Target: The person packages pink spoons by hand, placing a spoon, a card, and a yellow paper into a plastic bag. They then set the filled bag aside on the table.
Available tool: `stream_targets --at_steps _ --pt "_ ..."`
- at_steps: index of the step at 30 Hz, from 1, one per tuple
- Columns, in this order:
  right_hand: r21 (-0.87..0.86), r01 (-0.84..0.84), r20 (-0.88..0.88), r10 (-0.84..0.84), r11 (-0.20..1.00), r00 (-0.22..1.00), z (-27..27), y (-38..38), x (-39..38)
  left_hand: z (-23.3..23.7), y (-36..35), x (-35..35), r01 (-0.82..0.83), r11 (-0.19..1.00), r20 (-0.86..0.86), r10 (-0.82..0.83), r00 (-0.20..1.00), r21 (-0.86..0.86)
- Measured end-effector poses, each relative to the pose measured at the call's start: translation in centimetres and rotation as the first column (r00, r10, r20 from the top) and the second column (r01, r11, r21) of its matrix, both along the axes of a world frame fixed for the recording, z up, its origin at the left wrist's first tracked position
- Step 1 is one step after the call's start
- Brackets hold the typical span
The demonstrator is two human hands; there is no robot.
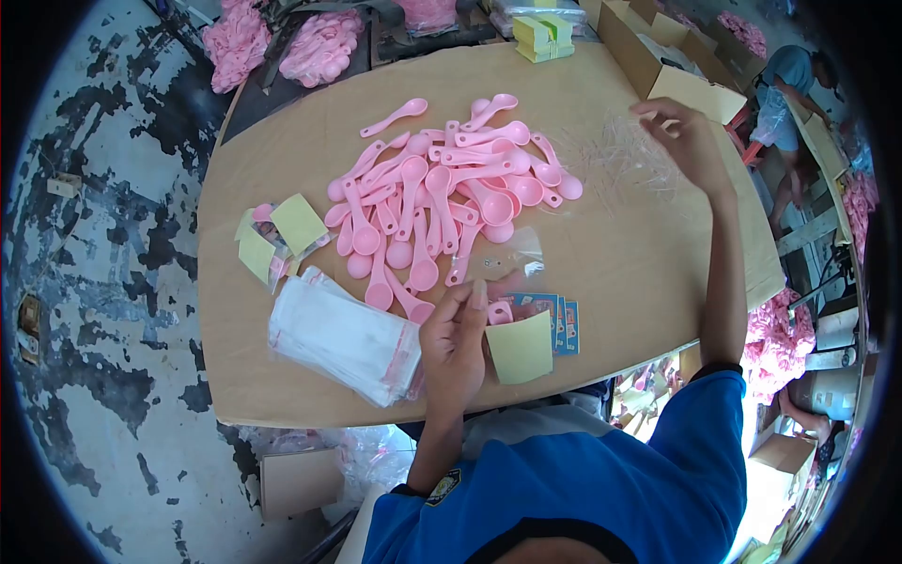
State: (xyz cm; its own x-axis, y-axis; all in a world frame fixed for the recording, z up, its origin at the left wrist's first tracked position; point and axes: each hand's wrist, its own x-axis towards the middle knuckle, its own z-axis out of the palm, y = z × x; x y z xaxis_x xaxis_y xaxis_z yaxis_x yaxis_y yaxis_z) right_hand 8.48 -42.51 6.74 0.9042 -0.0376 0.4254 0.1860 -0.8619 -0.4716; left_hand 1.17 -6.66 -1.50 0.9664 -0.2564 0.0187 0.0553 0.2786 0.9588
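My left hand [455, 343] is closed on the edge of a clear plastic bag [520, 256] near the table's front edge. A pink spoon piece [499, 312] and a yellow card [520, 349] lie at that bag, beside blue printed cards [567, 326]. My right hand [678, 139] is raised at the right, over the table, its fingers bent and apart; no object shows in it. Under and left of it are thin clear strips [625, 160]. Pink measuring spoons [439, 185] are heaped mid-table. Left of my left hand lies a stack of clear bags [338, 336].
Filled packets with yellow cards [299, 224] lie at the table's left. Yellow card stacks [543, 38] and an open cardboard box [672, 61] stand at the back. Pink bundles [322, 47] are behind left. Another person [787, 94] is at the far right.
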Motion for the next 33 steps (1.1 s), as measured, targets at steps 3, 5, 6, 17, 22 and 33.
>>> stream_targets --at_steps 3,5,6,17,22,33 --pt "0.355 -0.080 0.108 0.044 0.932 0.993 1.2 4.7 -1.6 2.3 -0.7 -0.2 -0.042 0.984 -0.010 0.041 0.999 -0.173" --pt "0.463 -0.405 -0.101 0.501 0.788 0.860 0.4 8.6 -2.8 2.8 -1.2 -0.2 -0.073 0.992 0.089 0.082 0.993 -0.100" --pt "0.339 -0.601 -0.117 0.666 0.724 0.737 -0.4 11.1 -3.2 2.9 -1.2 -0.2 -0.086 0.995 0.141 0.094 0.986 -0.058" --pt "0.666 -0.394 -0.199 0.660 0.633 0.725 -2.5 16.7 -5.4 1.0 -0.4 -0.1 -0.123 0.985 0.045 0.130 0.991 -0.122" --pt "0.571 -0.563 -0.103 0.732 0.598 0.673 -2.2 16.1 -5.3 0.6 0.2 -0.2 -0.134 0.989 0.069 0.138 0.988 -0.055" --pt "0.736 -0.390 -0.170 0.709 0.553 0.685 -2.6 15.6 -5.3 1.7 0.5 0.0 0.061 0.995 0.069 -0.055 0.996 -0.078"
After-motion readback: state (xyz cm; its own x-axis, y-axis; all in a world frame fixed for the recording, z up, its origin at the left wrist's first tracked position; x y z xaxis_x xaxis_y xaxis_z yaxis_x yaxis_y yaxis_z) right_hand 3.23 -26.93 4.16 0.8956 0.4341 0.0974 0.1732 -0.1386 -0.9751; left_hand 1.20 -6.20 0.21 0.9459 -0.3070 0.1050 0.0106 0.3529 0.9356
